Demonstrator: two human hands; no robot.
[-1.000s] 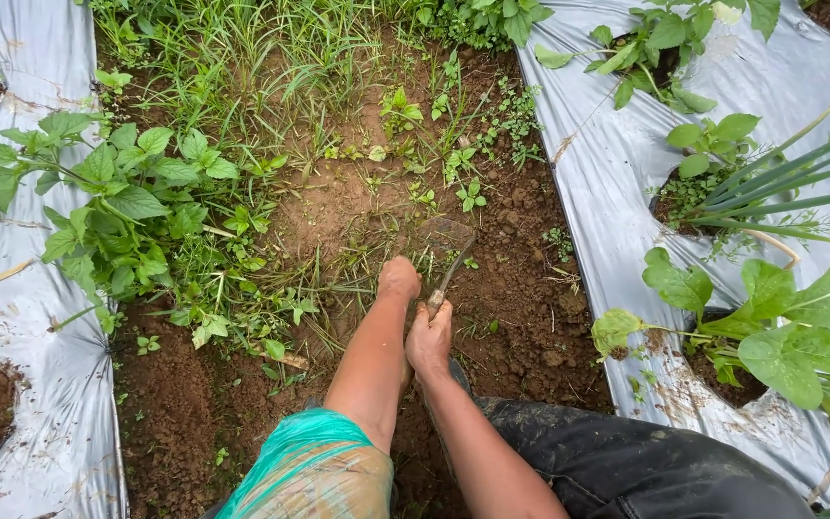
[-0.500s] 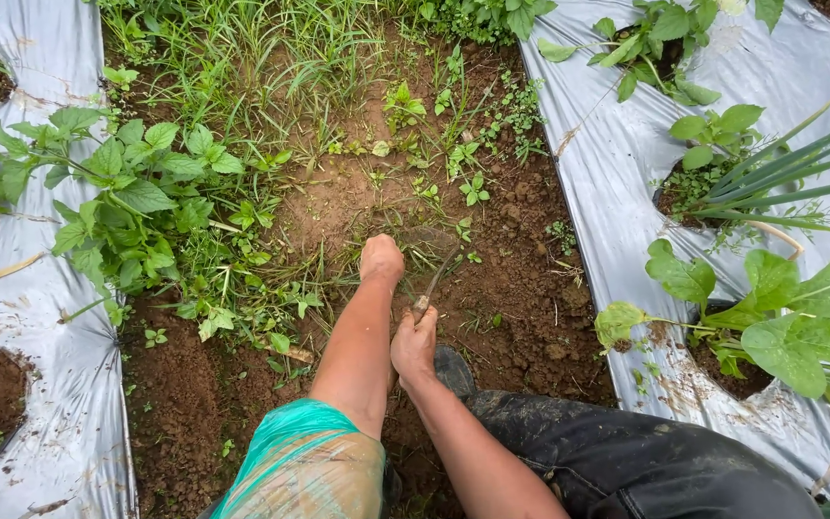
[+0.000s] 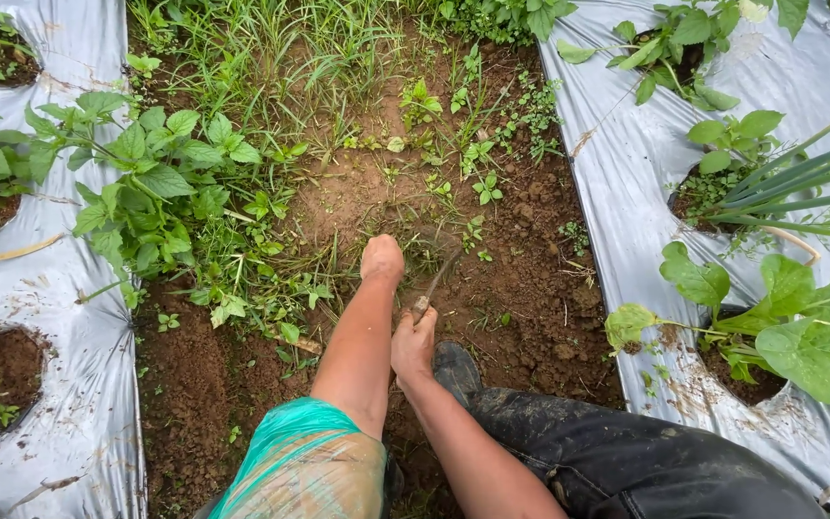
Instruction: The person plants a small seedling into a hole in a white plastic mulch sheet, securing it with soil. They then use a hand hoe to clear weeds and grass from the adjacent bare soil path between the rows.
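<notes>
My left hand (image 3: 381,259) is stretched forward onto the bare soil strip, its fingers curled under in a fist pressed down among small weeds (image 3: 453,207); what lies beneath it is hidden. Just behind it, my right hand (image 3: 413,338) grips the handle of a small hand hoe (image 3: 431,281). The hoe's thin shaft angles up and to the right, and its blurred blade is at the soil beside my left fist. My left arm wears a teal sleeve (image 3: 300,461).
Silver plastic mulch (image 3: 617,192) covers the beds on both sides, with leafy plants (image 3: 799,327) growing from holes. A bushy green weed (image 3: 146,183) stands left of the strip and grass grows at the far end. My dark trouser leg (image 3: 626,461) and boot (image 3: 455,370) lie lower right.
My left fist has shifted a little forward and left along the soil. The right hand has drawn slightly back with the hoe, and the blade has moved near the fist.
</notes>
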